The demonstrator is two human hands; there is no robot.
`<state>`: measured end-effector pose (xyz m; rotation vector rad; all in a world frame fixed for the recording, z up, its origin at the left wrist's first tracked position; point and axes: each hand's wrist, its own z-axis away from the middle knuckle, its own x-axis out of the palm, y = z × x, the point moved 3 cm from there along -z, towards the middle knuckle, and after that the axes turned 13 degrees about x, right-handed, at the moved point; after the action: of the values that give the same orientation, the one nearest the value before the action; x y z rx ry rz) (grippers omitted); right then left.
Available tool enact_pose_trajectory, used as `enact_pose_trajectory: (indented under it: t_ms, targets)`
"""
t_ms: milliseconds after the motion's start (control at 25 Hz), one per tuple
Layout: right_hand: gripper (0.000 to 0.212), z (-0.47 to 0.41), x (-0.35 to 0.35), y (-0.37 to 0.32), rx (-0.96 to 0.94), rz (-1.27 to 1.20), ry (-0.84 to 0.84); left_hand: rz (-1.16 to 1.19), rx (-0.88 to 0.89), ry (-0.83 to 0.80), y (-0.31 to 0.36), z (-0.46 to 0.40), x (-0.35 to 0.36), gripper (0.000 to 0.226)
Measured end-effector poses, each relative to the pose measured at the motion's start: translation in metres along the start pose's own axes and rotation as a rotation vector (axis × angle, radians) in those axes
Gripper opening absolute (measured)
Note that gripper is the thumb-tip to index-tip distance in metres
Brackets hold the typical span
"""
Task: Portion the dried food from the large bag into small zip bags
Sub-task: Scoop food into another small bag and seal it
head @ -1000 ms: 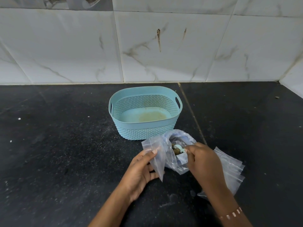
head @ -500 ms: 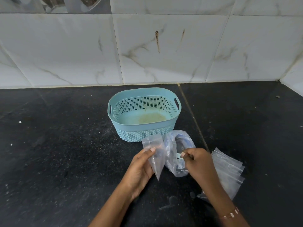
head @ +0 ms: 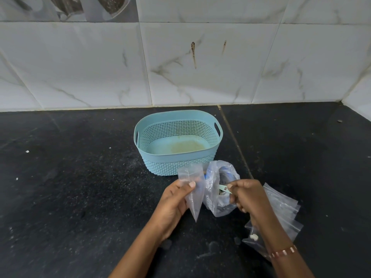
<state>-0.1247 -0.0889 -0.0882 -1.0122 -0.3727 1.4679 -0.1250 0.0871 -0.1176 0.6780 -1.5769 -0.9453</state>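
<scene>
My left hand (head: 174, 201) pinches a small clear zip bag (head: 193, 189) and holds it upright, its mouth at the top and its bottom corner hanging down. Just to its right the large clear bag (head: 218, 185) stands crumpled on the black counter, with dark dried food low inside it. My right hand (head: 248, 195) grips the handle of a pale green scoop (head: 224, 187), whose head reaches into the large bag's mouth. The small bag looks empty.
A light blue perforated basket (head: 200, 155) stands right behind the bags, with only a yellowish stain on its floor. A stack of spare clear zip bags (head: 281, 209) lies under my right forearm. A tiled wall closes the back and the right corner.
My left hand has raised the small zip bag more upright, next to the large bag. My right hand has drawn back a little to the right with the scoop.
</scene>
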Motion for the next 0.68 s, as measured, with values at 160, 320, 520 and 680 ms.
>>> enact_pose_trajectory:
  t_ms: [160,320,520,680]
  targets:
    - [0.018,0.001,-0.009,-0.002,-0.009,-0.051,0.017,-0.120,0.038,-0.028,0.002,0.004,-0.009,0.034]
    - [0.020,0.004,-0.015,-0.003,-0.019,-0.062,0.005,-0.280,0.089,-0.070,0.004,0.007,-0.016,0.034]
    - [0.022,0.012,-0.021,-0.007,-0.045,-0.090,0.003,-0.428,0.164,-0.113,0.006,0.008,-0.019,0.034]
    - [0.019,0.029,-0.022,-0.021,-0.161,-0.102,-0.027,-0.545,0.209,-0.118,0.006,0.007,-0.025,0.051]
